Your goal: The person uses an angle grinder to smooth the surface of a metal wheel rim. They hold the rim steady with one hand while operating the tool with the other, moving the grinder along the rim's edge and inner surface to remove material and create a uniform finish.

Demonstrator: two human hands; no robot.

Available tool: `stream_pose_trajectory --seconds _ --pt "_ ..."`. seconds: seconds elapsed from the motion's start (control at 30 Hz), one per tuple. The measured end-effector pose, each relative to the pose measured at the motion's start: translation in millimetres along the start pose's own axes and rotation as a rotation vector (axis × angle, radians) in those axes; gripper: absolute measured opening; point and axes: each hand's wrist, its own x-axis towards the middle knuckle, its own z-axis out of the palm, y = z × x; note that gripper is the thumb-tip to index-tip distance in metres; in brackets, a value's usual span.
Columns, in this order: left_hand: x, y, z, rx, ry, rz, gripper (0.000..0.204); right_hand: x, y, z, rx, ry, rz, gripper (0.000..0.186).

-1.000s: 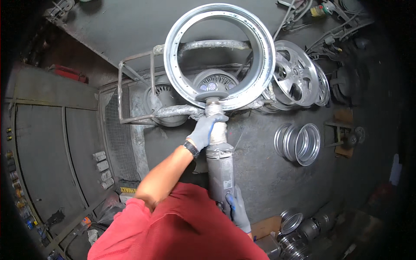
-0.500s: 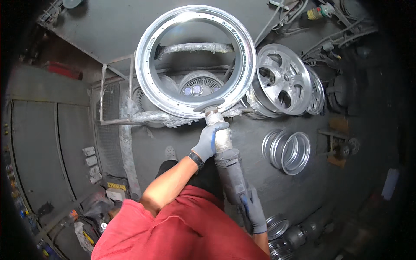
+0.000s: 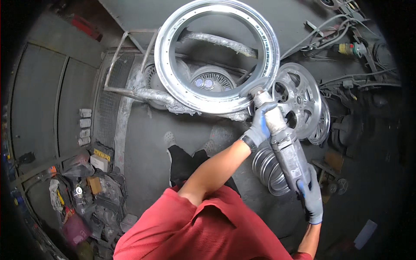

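A large silver wheel rim (image 3: 164, 60) rests on a wrapped metal rack (image 3: 130, 91). A long grey power polisher (image 3: 288, 154) lies at a slant, its round pad (image 3: 261, 84) against the rim's lower-right face, where the exact contact is partly hidden. My left hand (image 3: 261, 123), in a grey and blue glove, wraps round the tool's whitish wrapped neck. Lower down, my right hand (image 3: 312, 197), gloved the same way, grips the rear of the tool's body. Behind the rim's opening are slotted wheels (image 3: 212, 77).
A spoked wheel (image 3: 299, 80) leans beside the rack, with rims (image 3: 262, 162) on the floor below. Cables (image 3: 329, 24) run at upper right. Cases, bags and clutter (image 3: 104, 199) fill the lower left, beside a metal panel (image 3: 34, 99). My feet (image 3: 208, 146) show below the rack.
The polisher and both hands have swung rightward, the pad going from the rim's bottom to its lower right. The view has shifted, bringing more of my legs and the left-side clutter into sight.
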Motion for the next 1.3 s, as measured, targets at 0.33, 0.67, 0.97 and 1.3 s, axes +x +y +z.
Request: stream_pose_trajectory --seconds 0.33,0.67,0.97,1.3 --pt "-35 17 -17 0.015 0.03 -0.072 0.026 -33 -44 53 0.038 0.05 0.201 0.077" --pt "-129 108 -53 0.357 0.221 -0.231 0.024 -92 -27 222 0.581 0.072 0.349 0.07" --pt "-191 197 -31 0.942 0.468 -0.047 0.026 -103 -2 376 0.911 -0.017 0.244 0.064" --pt "-188 184 -38 1.068 0.573 0.153 0.027 -83 36 359 1.186 -0.211 0.413 0.048"
